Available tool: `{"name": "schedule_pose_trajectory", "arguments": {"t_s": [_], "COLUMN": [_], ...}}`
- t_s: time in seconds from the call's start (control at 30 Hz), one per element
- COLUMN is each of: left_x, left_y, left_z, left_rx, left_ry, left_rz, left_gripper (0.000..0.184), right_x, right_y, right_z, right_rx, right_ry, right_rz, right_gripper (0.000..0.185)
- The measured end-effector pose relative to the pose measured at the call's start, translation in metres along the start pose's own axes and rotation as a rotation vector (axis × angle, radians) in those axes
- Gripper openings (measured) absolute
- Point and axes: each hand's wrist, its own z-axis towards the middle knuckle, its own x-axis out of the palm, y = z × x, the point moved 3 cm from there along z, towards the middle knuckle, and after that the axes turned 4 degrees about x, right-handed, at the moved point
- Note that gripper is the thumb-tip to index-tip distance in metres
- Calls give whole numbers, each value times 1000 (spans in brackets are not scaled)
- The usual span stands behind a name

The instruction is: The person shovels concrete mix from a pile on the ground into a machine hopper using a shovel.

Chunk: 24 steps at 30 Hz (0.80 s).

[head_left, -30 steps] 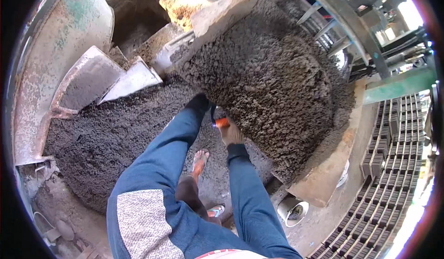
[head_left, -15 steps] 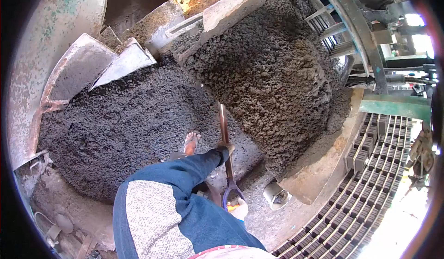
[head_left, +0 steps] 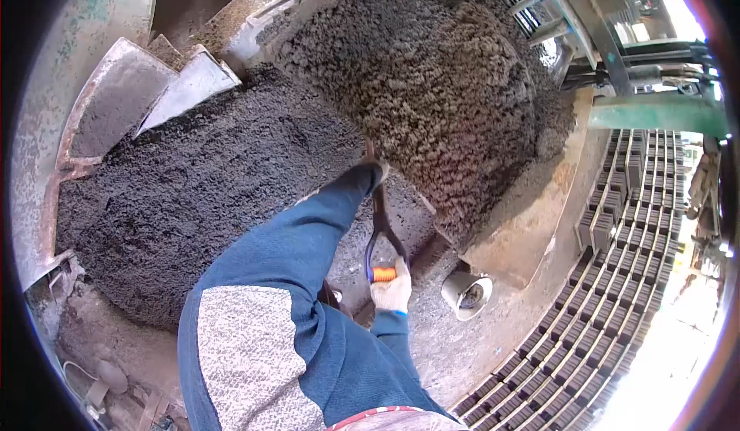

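A shovel with a brown shaft [head_left: 379, 200] and a dark forked handle reaches from near my body toward the mix; its blade is hidden. My left hand [head_left: 380, 171], mostly behind the dark cuff, is wrapped round the shaft. Lower down, my right hand [head_left: 393, 287], in a pale glove, grips the orange handle bar [head_left: 383, 275]. Dark, crumbly mix [head_left: 208, 192] spreads over the floor to the left. A higher heap of brownish-grey mix [head_left: 455, 100] lies ahead and to the right.
A white bucket-like container [head_left: 467, 295] stands right of my right hand. Rows of dark blocks [head_left: 609, 292] on pale strips line the right side. Rusty metal plates [head_left: 123, 96] stand at the left, and a green beam [head_left: 655, 114] crosses the upper right.
Compared with half a second ago, both hands and the shovel handle are farther forward. A second ago the handle was higher in view. The bare foot is now hidden behind my arm.
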Motion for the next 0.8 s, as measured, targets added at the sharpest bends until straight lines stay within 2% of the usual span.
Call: {"name": "schedule_pose_trajectory", "arguments": {"t_s": [0.07,0.13,0.17,0.23,0.27,0.3,0.33,0.37,0.4,0.43,0.5,0.53,0.6,0.63,0.67,0.7,0.73,0.77,0.8], "left_x": [41,66,76,118,144,142,131,125,119,110,106,110,123,148,180,189,197,205,204], "left_y": [31,55,67,122,164,169,163,166,174,177,196,211,224,269,330,341,348,374,391], "left_z": [-43,-94,-114,-129,-133,-175,-225,-254,-286,-310,-331,-345,-364,-360,-374,-404,-438,-450,-478], "left_rx": [-79,-118,-32,-28,-123,-309,-507,-462,-535,-612,-801,-797,-773,-624,-604,-649,-694,-685,-846], "left_ry": [-51,-13,79,161,159,299,434,425,426,416,369,379,395,355,452,489,527,743,414], "left_rz": [89,120,207,162,37,-353,-735,-872,-857,-839,-721,-557,-247,-347,-428,-442,-455,-567,-397], "left_gripper": [51,51,46,36,30,28,26,29,28,27,33,33,33,34,32,29,28,20,9], "right_x": [-22,-80,-103,-141,-158,-159,-162,-176,-192,-200,-247,-268,-311,-336,-388,-428,-449,-450,-481], "right_y": [1,-9,-13,-7,-6,1,13,21,23,26,22,15,-12,-32,-76,-118,-132,-149,-182], "right_z": [-49,-63,-68,-88,-103,-133,-161,-176,-193,-219,-245,-253,-261,-262,-256,-257,-268,-280,-284], "right_rx": [-59,-40,-25,-190,-272,-405,-484,-728,-950,-948,-1007,-1060,-1170,-1212,-967,-728,-741,-300,-295], "right_ry": [21,51,85,57,30,3,-7,-11,-26,38,151,230,37,-61,-339,-567,-821,-649,-662], "right_rz": [-92,-2,157,-42,-128,-202,-384,-659,-946,-997,-1256,-1398,-1322,-1289,-881,-500,-713,167,187], "right_gripper": [20,20,16,11,9,11,22,28,35,44,39,37,31,29,39,50,62,59,43]}}
